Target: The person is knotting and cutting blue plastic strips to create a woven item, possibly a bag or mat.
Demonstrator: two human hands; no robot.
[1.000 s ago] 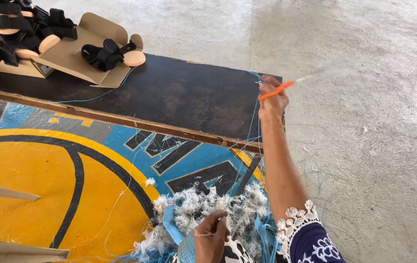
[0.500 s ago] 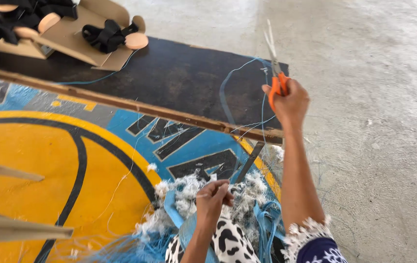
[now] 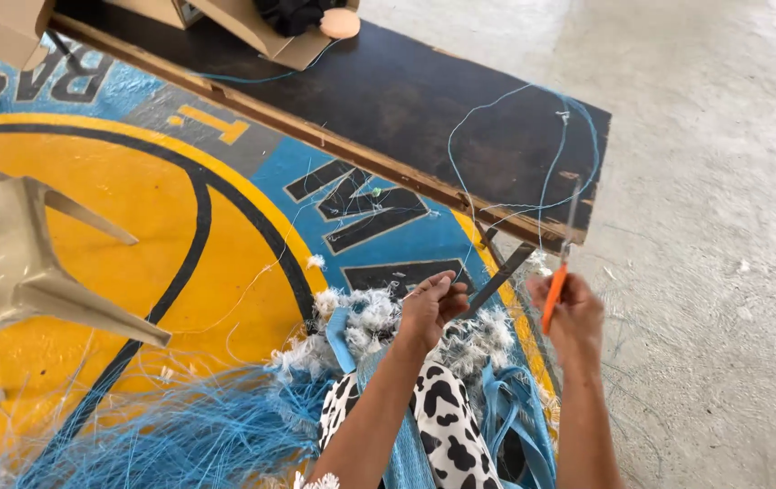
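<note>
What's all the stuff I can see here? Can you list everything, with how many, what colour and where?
Netting needle: one, orange, in the right hand.
Thread: one thin blue line, looping up over the dark board.
Net: one heap, blue, on the mat, bottom left.
Frayed tufts: many, white, by the left hand.
Mat: one, yellow and blue with dark lettering, on the floor.
Board: one, dark, wooden-edged, beyond the mat.
Cardboard boxes: a few, brown, top edge.
Plastic chair: one, beige, tipped over, left.
Floor: grey concrete, right.
Patterned cloth: black and white, bottom centre.
Left hand: pinching at the tufts.
Right hand: gripping the needle.
</note>
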